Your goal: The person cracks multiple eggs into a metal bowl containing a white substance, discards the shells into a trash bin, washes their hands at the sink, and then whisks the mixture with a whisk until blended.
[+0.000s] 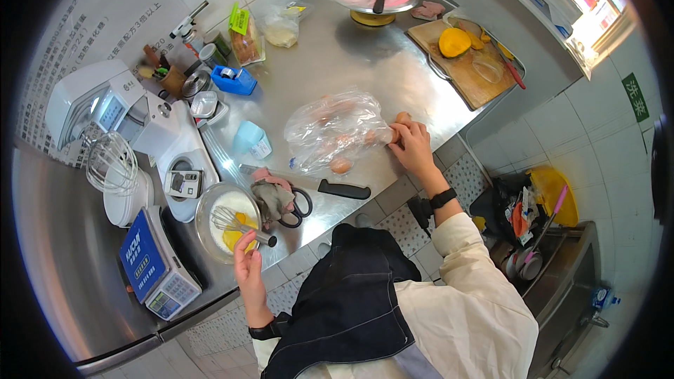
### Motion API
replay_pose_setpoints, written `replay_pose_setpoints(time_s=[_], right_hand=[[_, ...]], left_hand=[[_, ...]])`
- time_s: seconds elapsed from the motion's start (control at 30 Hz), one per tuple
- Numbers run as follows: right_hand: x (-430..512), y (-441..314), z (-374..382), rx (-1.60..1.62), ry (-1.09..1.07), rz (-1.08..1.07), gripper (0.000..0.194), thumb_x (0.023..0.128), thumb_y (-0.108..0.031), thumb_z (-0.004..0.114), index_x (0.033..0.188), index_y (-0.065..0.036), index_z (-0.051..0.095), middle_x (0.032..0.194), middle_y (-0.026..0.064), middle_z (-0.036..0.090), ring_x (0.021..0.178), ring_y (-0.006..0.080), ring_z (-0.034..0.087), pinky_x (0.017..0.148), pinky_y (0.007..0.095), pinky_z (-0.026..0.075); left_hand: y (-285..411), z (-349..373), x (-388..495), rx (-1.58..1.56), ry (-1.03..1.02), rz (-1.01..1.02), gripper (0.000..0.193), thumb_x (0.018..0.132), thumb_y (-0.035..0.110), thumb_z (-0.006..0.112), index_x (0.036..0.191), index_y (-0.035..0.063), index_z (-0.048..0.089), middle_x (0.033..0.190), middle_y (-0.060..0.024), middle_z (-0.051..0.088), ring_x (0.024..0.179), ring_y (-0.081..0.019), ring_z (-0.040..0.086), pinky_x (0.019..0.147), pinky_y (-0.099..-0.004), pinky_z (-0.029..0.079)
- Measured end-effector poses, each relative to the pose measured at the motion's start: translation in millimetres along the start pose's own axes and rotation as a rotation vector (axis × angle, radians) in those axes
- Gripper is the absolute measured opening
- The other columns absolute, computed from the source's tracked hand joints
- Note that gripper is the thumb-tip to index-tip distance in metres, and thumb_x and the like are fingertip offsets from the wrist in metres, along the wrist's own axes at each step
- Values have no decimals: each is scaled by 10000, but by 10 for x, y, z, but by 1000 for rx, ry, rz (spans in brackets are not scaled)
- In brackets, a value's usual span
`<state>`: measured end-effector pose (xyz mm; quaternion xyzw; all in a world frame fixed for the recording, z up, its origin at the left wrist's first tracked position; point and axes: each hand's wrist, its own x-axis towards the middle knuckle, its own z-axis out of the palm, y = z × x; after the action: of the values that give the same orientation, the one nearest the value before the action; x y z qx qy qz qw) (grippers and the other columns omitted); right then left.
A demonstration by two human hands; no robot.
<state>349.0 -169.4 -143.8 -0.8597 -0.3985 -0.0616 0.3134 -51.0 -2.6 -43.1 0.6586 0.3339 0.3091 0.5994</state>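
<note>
My right hand (412,146) is at the open end of a clear plastic bag (337,121) of eggs, its fingers on a brown egg (393,136); how firmly they hold it is hidden. Another brown egg (403,117) lies just beyond those fingers, and one more (340,165) shows at the bag's near side. My left hand (248,268) is raised beside a glass bowl (202,242), fingers apart, near the handle end of a wire whisk (231,219). That whisk leans in the bowl among white liquid or powder and yellow yolks (234,234).
Near the steel table's front edge lie a black-handled knife (345,189), scissors (303,208) and a cloth (271,200). A scale (158,268) and stand mixer (174,137) stand at left. Pumpkin (454,43) rests on a cutting board (474,84) at back right.
</note>
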Motion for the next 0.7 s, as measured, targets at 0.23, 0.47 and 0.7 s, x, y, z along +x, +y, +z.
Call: replay_pose_setpoints(time_s=[0.23,0.47,0.7], right_hand=[[12,-220,-216,-2,153,-70,526,703,-51,700,1206,-91,550,1224,112,528,1151,350,456,970,456,374],[-67,-923,-377,323,235,-457,215,731,53,600,920,-48,620,788,100,608,717,312,583,655,372,497],[955,-889,800,-159,-331,-373,256,767,-98,595,1013,-61,656,1068,173,639,1000,333,606,886,426,477]], left_hand=[[-2,-18,-63,-62,62,-29,344,931,101,513,1264,12,517,1257,-70,534,1111,-131,485,963,-264,351],[-37,-122,-53,20,63,-39,382,1002,145,417,1366,27,404,1180,-115,620,1033,-137,554,905,-274,396],[59,-48,-17,-74,135,0,453,999,107,398,1431,48,272,1166,-140,635,1032,-156,578,903,-292,419]])
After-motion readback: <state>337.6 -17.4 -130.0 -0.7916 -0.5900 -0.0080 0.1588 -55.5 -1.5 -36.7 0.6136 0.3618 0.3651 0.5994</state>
